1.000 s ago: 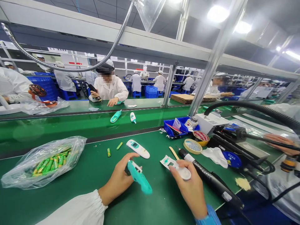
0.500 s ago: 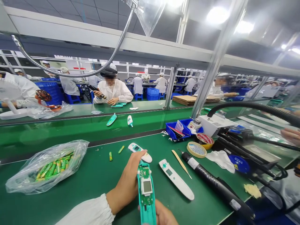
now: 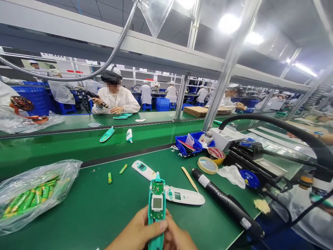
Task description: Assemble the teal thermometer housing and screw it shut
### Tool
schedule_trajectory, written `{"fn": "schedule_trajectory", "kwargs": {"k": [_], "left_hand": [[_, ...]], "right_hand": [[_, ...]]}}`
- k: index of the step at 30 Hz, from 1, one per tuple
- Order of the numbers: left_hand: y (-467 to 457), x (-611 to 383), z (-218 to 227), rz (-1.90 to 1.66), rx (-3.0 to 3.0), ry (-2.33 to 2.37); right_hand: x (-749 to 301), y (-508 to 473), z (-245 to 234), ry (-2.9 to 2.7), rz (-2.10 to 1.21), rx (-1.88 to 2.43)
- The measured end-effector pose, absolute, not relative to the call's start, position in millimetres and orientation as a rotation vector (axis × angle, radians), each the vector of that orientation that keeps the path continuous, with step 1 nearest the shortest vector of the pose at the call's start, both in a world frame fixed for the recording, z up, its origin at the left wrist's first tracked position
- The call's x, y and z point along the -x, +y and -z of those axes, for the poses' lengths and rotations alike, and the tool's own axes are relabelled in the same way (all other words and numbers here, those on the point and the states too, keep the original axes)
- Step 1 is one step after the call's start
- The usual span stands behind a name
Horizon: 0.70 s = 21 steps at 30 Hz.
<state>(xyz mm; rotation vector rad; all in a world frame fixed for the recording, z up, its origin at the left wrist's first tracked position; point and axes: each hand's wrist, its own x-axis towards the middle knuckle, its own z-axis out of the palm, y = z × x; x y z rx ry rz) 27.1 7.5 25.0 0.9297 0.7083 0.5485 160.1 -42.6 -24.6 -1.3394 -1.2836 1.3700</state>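
Held left of the black electric screwdriver (image 3: pixel 223 199), the teal thermometer housing (image 3: pixel 157 203) bares its circuit board and display. The left hand (image 3: pixel 142 227) has its fingers closed around the lower end; the right hand (image 3: pixel 180 238) curls its fingers close beside it, grip unclear. The white front shell (image 3: pixel 189 196) lies on the counter (image 3: pixel 91 208), left of the screwdriver.

Off to the right a crumpled white cloth (image 3: pixel 232 176) lies beside a blue disc (image 3: pixel 249 178) — a white box (image 3: pixel 223 138) and blue bins (image 3: pixel 180 146) behind them — while cardboard (image 3: pixel 195 111) sits stacked across the way.
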Motion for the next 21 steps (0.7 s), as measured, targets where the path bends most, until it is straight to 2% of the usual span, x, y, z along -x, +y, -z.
{"fn": "schedule_trajectory", "kwargs": {"k": [2, 5, 7, 11, 17, 21], "left_hand": [[10.6, -29.1, -25.3, -0.617, -0.888, 0.834], [16.4, -30.3, -26.9, -0.658, -0.893, 0.913], [19.3, -30.4, -24.7, -0.675, -0.937, 0.945], [24.7, -31.4, -12.8, -0.709, -1.042, 1.014], [30.1, -47.0, -8.6, -0.841, -0.967, 1.029], [28.2, -60.5, -17.2, -0.864, -0.965, 0.947]], "right_hand": [[-188.8, -38.3, 7.5, -1.492, -1.168, 1.481], [-228.5, -28.6, -20.6, -1.634, -0.549, 1.694], [-244.2, -21.2, -29.6, -1.791, -0.389, 1.789], [-247.3, -15.7, -23.2, -1.917, -0.4, 1.911], [-216.6, -36.5, -6.1, -1.569, -0.561, 1.974], [-196.2, -46.4, -0.2, -1.394, -0.493, 1.958]]}}
